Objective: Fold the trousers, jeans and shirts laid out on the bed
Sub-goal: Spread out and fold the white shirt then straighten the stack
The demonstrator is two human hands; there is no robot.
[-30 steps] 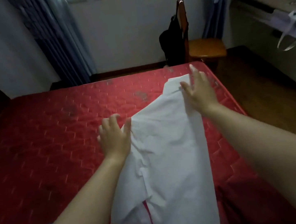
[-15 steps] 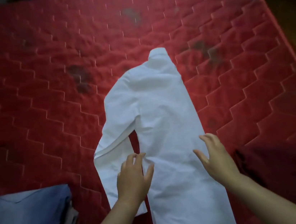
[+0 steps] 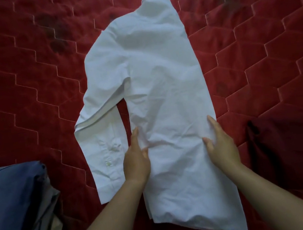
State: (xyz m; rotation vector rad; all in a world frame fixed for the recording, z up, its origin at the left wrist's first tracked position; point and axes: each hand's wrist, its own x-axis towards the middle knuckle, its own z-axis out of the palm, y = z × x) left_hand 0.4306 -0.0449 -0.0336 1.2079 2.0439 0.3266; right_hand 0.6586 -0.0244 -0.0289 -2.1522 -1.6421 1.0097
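One white shirt (image 3: 162, 86) lies narrowed lengthwise on the bed (image 3: 26, 77), left hand (image 3: 136, 163) and right hand (image 3: 221, 148) pressing it with straight, empty fingers (image 3: 213, 126); cross-folds look still undone, beside a seemingly finished pile (image 3: 14, 210).

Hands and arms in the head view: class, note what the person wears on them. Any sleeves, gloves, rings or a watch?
Nothing worn shows. The left hand and right hand are bare: no gloves, rings or watch. The left forearm and right forearm are bare to the picture's lower edge, with no sleeve in view.
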